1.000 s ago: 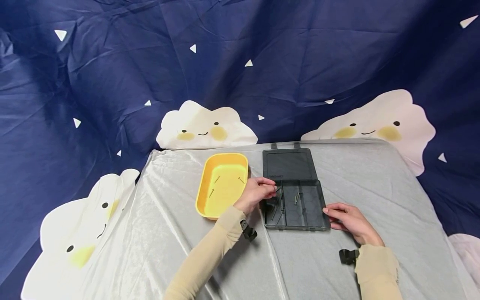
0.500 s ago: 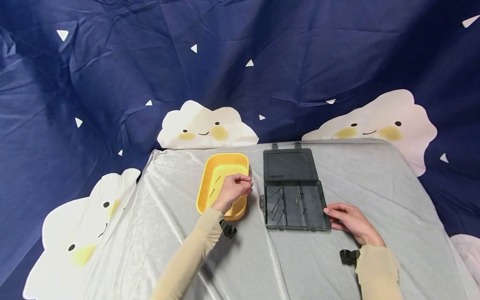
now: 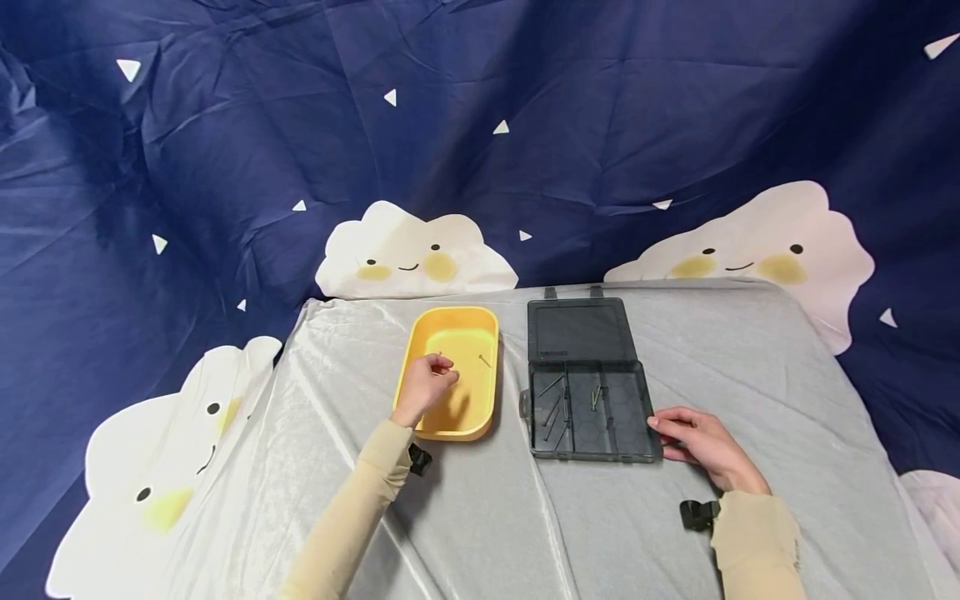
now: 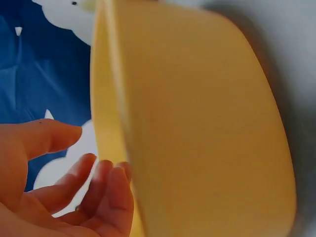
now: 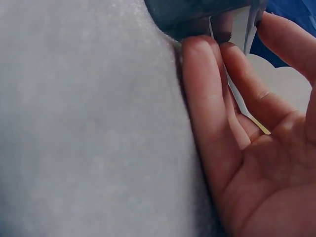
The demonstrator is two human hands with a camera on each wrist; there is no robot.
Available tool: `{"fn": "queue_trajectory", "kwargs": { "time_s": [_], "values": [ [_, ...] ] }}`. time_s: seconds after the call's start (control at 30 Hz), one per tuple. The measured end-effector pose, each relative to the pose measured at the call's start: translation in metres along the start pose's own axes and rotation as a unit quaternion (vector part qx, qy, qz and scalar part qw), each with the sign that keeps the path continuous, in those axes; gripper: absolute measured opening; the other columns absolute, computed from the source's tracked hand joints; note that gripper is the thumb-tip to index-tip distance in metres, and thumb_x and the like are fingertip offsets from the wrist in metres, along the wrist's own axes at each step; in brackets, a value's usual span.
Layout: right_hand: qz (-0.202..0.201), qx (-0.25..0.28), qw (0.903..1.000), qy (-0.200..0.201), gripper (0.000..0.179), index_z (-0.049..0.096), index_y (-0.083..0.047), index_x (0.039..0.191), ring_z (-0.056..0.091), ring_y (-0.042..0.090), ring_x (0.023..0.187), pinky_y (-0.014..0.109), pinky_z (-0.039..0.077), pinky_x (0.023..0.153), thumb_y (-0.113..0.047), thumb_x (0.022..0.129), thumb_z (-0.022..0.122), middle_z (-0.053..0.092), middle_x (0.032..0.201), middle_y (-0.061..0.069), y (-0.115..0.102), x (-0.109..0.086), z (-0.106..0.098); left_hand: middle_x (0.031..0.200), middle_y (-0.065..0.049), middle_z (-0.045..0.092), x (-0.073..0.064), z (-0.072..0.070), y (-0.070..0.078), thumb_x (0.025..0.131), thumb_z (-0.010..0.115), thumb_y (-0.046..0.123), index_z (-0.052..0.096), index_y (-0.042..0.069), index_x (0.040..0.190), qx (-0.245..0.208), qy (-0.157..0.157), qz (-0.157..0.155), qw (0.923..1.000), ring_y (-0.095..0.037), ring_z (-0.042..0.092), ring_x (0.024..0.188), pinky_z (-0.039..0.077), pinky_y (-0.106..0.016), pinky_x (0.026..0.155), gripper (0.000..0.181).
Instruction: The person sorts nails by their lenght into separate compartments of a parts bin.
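Note:
My left hand (image 3: 426, 387) is over the left part of a yellow tray (image 3: 486, 407), hiding part of its floor. In the left wrist view the thumb and loosely bent fingers (image 4: 114, 197) stand apart with nothing between them, beside the tray's wall (image 4: 197, 118). A thin screw (image 3: 486, 361) lies at the tray's right side. To the right, a dark see-through compartment box (image 3: 628, 437) lies with its lid (image 3: 577, 327) folded back. Several screws (image 3: 552, 410) are in its left compartment, others (image 3: 596, 397) near the middle. My right hand (image 3: 701, 442) pinches the box's right edge, thumb on the rim.
A grey velvety cloth (image 3: 480, 517) covers the table, with folds at the front. Behind it hangs a dark blue curtain (image 3: 450, 150) printed with clouds. A small latch tab (image 3: 524, 404) sticks out from the box's left side, between box and tray.
My left hand has moved left from the box's left compartment, across the gap, to over the yellow tray, and its fingers have parted. The right hand stays at the box's edge.

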State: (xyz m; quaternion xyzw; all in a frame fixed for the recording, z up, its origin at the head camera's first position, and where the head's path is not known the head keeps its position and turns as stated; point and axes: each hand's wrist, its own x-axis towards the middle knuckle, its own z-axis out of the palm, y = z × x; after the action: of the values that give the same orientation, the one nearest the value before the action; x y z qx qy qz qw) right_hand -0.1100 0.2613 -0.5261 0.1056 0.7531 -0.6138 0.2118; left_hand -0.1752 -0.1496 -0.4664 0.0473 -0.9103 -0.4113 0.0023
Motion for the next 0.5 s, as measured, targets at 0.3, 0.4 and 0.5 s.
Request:
{"fn": "queue_trajectory", "kwargs": {
  "time_s": [0.3,0.4,0.5],
  "values": [
    [0.002,-0.006,1.0,-0.004,0.059,0.051,0.003,0.129,0.059,0.001,0.086,0.025,0.057,0.076,-0.038,0.09,0.067,0.057,0.104,-0.006,0.002,0.0,-0.001,0.111,-0.031,0.064,0.001,-0.004,-0.02,0.083,0.059,0.009,0.062,-0.015,0.11,0.142,-0.037,0.031,0.9887,-0.043,0.059,0.107,0.049,-0.047,0.093,0.037],
    [0.004,-0.006,1.0,-0.006,0.062,0.049,0.004,0.132,0.059,0.002,0.086,0.025,0.057,0.076,-0.038,0.09,0.067,0.056,0.105,-0.006,0.002,0.0,-0.001,0.103,-0.031,0.063,0.0,-0.002,-0.022,0.087,0.055,0.008,0.061,-0.014,0.098,0.184,-0.059,0.036,0.9804,-0.045,0.055,0.107,0.048,-0.048,0.089,0.026],
    [0.004,-0.004,1.0,-0.008,0.063,0.047,0.004,0.133,0.059,0.003,0.086,0.025,0.057,0.077,-0.038,0.09,0.067,0.056,0.106,-0.006,0.002,0.0,-0.002,0.089,-0.023,0.06,0.001,0.0,-0.022,0.09,0.053,0.009,0.055,-0.002,0.078,0.219,-0.078,0.017,0.9724,-0.041,0.051,0.101,0.045,-0.044,0.081,0.016]
  ]
}}
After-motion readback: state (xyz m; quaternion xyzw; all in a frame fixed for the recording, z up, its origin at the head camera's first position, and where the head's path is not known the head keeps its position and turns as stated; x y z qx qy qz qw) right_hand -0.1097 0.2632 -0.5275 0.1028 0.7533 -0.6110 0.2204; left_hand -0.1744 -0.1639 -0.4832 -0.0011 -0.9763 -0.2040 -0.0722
